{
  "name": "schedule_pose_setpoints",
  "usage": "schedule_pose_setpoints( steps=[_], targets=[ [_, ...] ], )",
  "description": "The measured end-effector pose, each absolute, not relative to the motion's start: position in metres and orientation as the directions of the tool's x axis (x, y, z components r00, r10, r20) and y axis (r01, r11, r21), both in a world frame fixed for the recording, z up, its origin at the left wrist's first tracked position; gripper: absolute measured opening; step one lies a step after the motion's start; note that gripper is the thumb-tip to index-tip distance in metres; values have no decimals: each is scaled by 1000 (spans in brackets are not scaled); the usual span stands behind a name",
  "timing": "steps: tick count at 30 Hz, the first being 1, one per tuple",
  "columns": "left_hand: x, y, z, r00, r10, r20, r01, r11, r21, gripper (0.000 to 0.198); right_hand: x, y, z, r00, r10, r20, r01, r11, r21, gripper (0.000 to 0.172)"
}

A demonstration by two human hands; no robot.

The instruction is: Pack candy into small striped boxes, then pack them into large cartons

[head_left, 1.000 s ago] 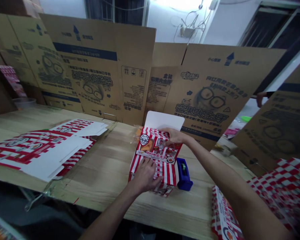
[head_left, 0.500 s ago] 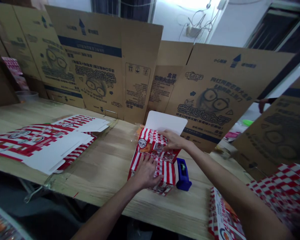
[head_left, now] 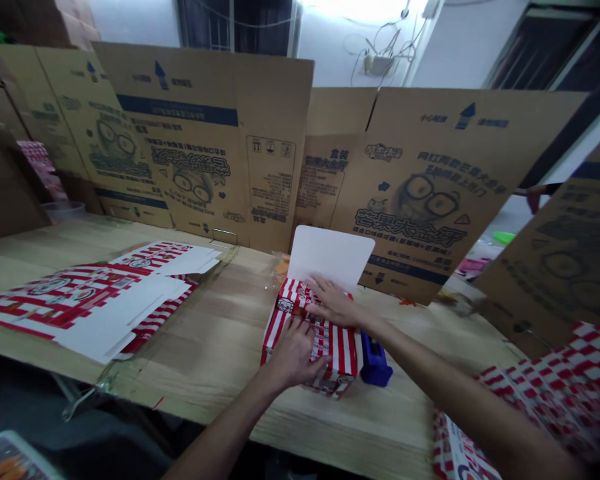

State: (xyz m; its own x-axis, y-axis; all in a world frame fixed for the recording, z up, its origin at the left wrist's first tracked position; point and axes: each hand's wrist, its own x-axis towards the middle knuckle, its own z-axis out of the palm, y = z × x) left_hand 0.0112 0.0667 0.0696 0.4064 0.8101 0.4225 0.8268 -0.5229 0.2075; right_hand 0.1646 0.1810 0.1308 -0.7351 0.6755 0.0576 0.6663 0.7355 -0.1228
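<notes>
A red-and-white striped carton point(head_left: 340, 347) stands on the wooden table point(head_left: 210, 340), its white lid flap point(head_left: 330, 257) upright at the back. My left hand point(head_left: 295, 353) lies flat on the carton's near top, fingers spread. Fingers out, my right hand point(head_left: 333, 303) presses a striped, printed pack down into the carton's far end. A blue tape dispenser point(head_left: 376, 360) sits against the carton's right side.
Flat striped carton blanks point(head_left: 90, 300) lie spread at the left. More checked red-and-white cartons point(head_left: 545, 393) pile at the right. Tall printed cardboard sheets point(head_left: 260, 153) stand as a wall behind the table. Another person's hand point(head_left: 536, 197) shows at the far right.
The printed pack, raised above the carton a second ago, has gone down into it under my right hand. My left hand has stayed on the carton's near top.
</notes>
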Motion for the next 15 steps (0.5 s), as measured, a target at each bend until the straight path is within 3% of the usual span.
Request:
schedule_pose_setpoints(
  steps=[4, 7, 10, 12, 15],
  targets=[
    [9, 60, 68, 366, 760, 538, 759, -578, 300, 32, 136, 177, 111, -728, 678, 98, 670, 735, -105, 62],
    [-6, 45, 77, 254, 635, 730, 655, -668, 353, 17, 124, 175, 94, -725, 687, 53, 685, 727, -54, 68],
    [-37, 39, 87, 59, 579, 813, 606, -668, 432, 12, 122, 170, 89, -721, 693, -1, 689, 717, -105, 81],
    [-61, 49, 86, -127, 662, 739, 588, -550, 594, 16, 123, 168, 91, -721, 693, -20, 686, 709, -165, 87],
    [-86, 83, 71, -328, 840, 432, 375, -304, 876, 33, 125, 168, 93, -718, 694, -55, 684, 689, -240, 94]
  ],
)
